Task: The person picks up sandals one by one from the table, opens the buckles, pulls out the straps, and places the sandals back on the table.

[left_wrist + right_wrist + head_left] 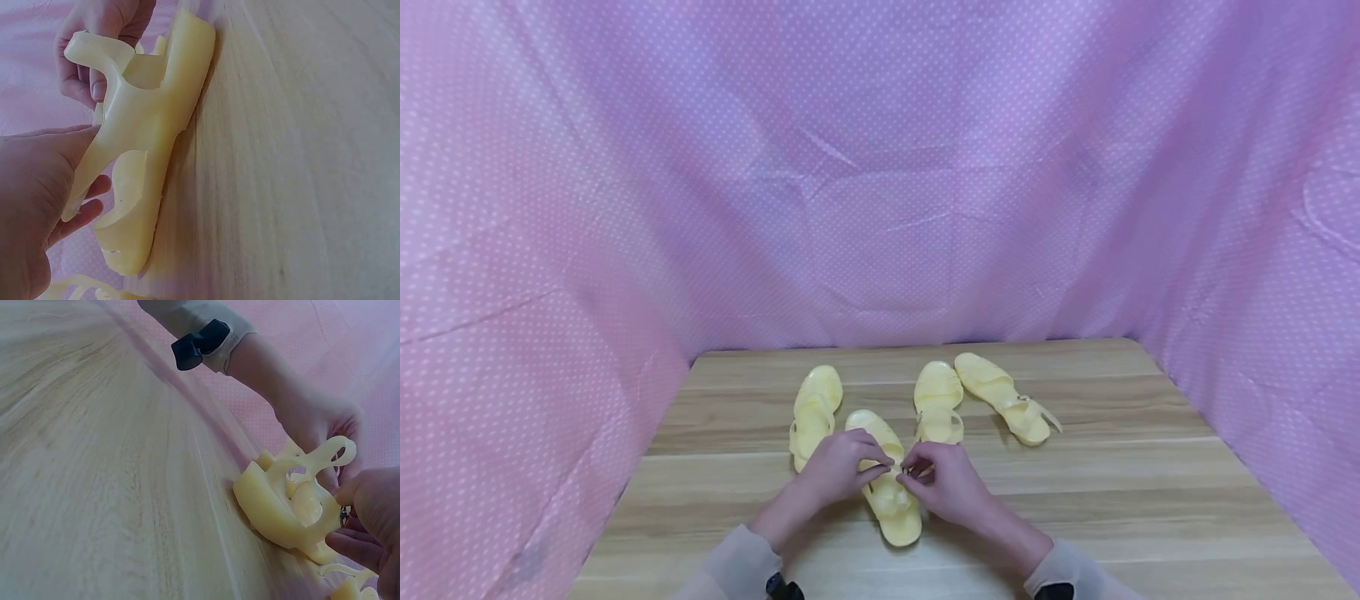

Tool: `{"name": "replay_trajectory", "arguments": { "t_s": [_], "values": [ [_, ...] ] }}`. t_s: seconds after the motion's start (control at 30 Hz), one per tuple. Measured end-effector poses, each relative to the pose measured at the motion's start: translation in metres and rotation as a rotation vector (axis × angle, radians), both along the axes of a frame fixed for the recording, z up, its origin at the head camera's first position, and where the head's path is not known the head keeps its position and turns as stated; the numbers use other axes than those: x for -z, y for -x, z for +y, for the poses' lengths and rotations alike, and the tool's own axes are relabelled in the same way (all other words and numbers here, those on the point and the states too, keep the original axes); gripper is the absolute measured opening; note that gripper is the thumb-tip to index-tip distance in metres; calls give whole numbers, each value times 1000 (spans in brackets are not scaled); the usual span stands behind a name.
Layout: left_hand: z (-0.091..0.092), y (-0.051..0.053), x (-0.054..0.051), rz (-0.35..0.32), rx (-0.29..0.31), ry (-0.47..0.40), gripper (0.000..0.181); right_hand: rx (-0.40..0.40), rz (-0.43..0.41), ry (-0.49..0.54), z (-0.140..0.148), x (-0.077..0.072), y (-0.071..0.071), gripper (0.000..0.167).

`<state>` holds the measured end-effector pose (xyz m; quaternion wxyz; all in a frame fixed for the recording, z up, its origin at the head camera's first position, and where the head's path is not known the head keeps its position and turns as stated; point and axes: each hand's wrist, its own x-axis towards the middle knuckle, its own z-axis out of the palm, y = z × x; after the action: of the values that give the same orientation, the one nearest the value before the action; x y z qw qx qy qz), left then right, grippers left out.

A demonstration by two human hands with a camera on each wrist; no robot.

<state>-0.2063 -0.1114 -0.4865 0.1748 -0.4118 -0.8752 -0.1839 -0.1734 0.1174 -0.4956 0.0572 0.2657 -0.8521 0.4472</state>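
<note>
A pale yellow sandal (901, 527) lies near the table's front, toe pointing away, with both hands over its middle. My left hand (842, 468) pinches the sandal's thin strap between thumb and finger. Close on its right, my right hand (951, 483) pinches the strap's buckle end; a small metal buckle (344, 515) shows at its fingertips in the right wrist view. The left wrist view shows the sandal's side (140, 125) with the left hand (31, 200) beside it. Whether the strap runs through the buckle is hidden by the fingers.
Another yellow sandal (817, 392) lies to the left. Behind the right hand stands one more sandal (937, 387), and beside it a further sandal (988, 383) lies angled with its strap loose. Pink dotted cloth (880, 208) hangs around the wooden table (1112, 500).
</note>
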Motion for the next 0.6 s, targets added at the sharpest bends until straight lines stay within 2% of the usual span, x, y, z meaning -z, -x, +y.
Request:
{"name": "replay_trajectory", "arguments": {
  "t_s": [0.27,0.6],
  "values": [
    [1,1,-1,56,21,-9,13,12,-21,-5,0,0,1,12],
    [0,0,-2,59,17,16,14,18,-27,4,1,2,1,12]
  ]
}}
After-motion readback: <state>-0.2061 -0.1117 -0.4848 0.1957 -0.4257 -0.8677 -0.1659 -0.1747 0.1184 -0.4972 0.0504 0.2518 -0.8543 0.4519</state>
